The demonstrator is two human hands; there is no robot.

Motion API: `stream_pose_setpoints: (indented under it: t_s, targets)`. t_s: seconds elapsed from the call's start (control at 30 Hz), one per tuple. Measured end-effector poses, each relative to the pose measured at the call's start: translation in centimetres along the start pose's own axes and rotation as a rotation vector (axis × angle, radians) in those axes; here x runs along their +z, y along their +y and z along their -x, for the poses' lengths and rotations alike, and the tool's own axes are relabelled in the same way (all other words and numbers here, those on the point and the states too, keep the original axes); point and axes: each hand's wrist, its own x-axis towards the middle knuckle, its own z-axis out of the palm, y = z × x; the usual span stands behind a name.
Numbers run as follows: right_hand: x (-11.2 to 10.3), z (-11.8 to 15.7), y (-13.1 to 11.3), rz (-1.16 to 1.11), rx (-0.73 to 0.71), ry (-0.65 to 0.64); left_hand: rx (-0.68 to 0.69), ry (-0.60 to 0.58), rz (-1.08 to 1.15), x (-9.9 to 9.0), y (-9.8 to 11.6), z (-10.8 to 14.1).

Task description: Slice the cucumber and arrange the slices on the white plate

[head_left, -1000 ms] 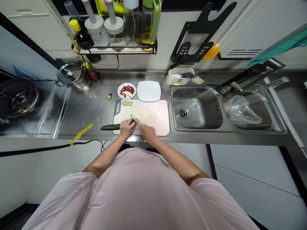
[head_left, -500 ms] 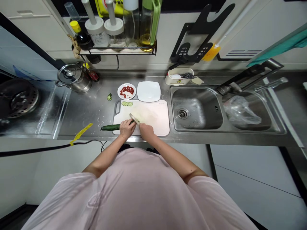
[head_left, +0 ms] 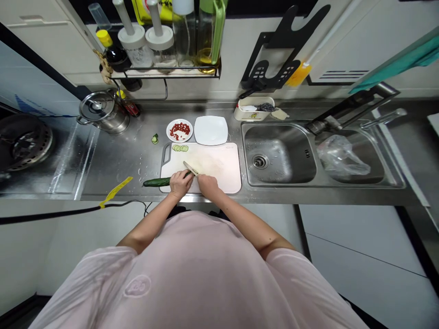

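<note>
Your left hand (head_left: 180,183), closed, grips a cucumber (head_left: 161,182) at the near left corner of a white cutting board (head_left: 219,167), its far end jutting past the board's edge over the steel counter (head_left: 113,157). Your right hand (head_left: 207,185) closes on a kitchen knife (head_left: 190,167), the blade just beside your left hand. Cucumber slices (head_left: 180,148) lie along the board's far edge; a stray piece (head_left: 155,139) sits on the counter beyond its left corner, near a plate of chopped red chili (head_left: 179,130).
</note>
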Motion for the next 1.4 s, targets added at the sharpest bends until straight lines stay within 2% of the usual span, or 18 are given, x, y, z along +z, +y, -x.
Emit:
stream_pose_setpoints:
  t_s: [0.17,0.47,1.03,1.4]
  targets:
    - [0.4,0.6,0.4,-0.018,0.016,-0.014,-0.001,0.000,-0.013,0.1,0.0,0.1]
    - [-0.1,-1.0,0.2,-0.048,-0.004,-0.008,0.016,0.003,-0.044,0.1,0.0,0.0]
    - [0.4,-1.0,1.2,-0.062,0.017,-0.054,0.013,-0.008,-0.034,0.1,0.0,0.0]
    - [-0.1,-1.0,1.2,-0.085,0.034,-0.075,0.000,-0.021,-0.024,0.0,0.0,0.0]
